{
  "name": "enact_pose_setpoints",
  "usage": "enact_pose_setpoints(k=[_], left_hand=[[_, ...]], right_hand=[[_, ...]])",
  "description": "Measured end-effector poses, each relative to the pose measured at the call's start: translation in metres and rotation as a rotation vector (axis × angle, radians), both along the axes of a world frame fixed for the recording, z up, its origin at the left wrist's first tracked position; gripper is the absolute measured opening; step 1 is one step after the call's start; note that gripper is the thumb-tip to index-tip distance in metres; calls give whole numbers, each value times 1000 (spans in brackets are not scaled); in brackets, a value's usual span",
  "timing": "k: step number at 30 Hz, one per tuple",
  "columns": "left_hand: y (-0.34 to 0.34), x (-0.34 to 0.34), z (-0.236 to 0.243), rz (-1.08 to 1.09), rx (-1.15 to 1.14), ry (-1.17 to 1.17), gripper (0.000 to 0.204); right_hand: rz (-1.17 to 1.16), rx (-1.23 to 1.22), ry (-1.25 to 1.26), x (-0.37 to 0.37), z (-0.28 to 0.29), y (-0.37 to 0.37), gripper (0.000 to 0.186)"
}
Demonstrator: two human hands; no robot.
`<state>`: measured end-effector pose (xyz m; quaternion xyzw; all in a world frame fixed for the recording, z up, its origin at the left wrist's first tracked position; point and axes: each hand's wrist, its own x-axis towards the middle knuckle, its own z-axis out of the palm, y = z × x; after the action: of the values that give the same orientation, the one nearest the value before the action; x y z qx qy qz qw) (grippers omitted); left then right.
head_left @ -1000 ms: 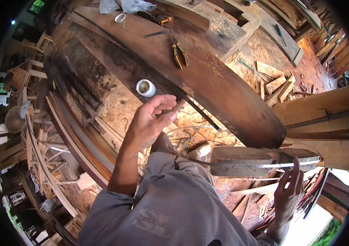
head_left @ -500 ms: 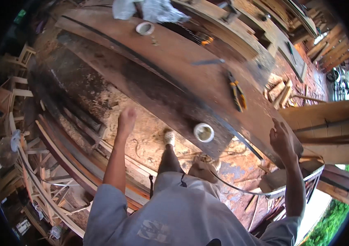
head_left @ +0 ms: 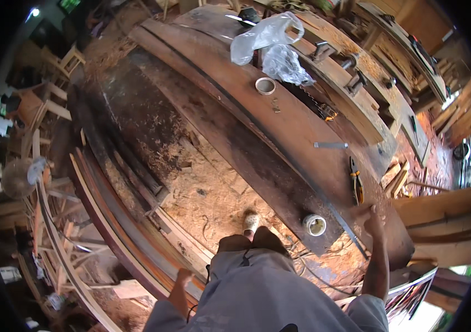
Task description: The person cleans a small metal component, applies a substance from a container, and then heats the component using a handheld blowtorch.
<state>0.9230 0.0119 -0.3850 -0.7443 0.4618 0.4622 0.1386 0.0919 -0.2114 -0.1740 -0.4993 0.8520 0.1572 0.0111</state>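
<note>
My right hand (head_left: 375, 221) is open, fingers loosely apart, over the brown board (head_left: 246, 110) just below the yellow-and-black pliers (head_left: 357, 182); whether it touches the board, I cannot tell. Left of it, a small white jar (head_left: 314, 225) stands on the darker plank (head_left: 219, 138). Low by my body is my left hand (head_left: 183, 281), near long curved strips (head_left: 108, 216), its fingers too blurred to read. A flat metal piece (head_left: 330, 145), a round lid (head_left: 265, 86) and a long dark strip (head_left: 349, 235) lie along the boards.
Crumpled plastic bags (head_left: 282, 61), a saw (head_left: 315, 108) and clamps (head_left: 357, 83) are at the back. A curved wooden frame (head_left: 58, 243) stands left. Shavings cover the floor (head_left: 213, 199) around my foot (head_left: 250, 221). Wide planks (head_left: 440, 216) jut in at right.
The view has shifted, showing more of the far bench. My left hand has moved from beside the jar down toward my body. My right hand has risen onto or over the board near the pliers.
</note>
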Motion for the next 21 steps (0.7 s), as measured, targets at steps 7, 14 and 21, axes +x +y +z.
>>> enact_pose_setpoints(k=[7, 14, 21], left_hand=[[-123, -44, 22, 659, -249, 434, 13], [-259, -53, 22, 445, -237, 469, 23], [-357, -95, 47, 298, -133, 531, 27]], right_hand=[[-185, -209, -731, 4, 27, 26, 59], [-979, -833, -1366, 84, 48, 16, 65], [-1103, -819, -1111, 122, 62, 37, 73]])
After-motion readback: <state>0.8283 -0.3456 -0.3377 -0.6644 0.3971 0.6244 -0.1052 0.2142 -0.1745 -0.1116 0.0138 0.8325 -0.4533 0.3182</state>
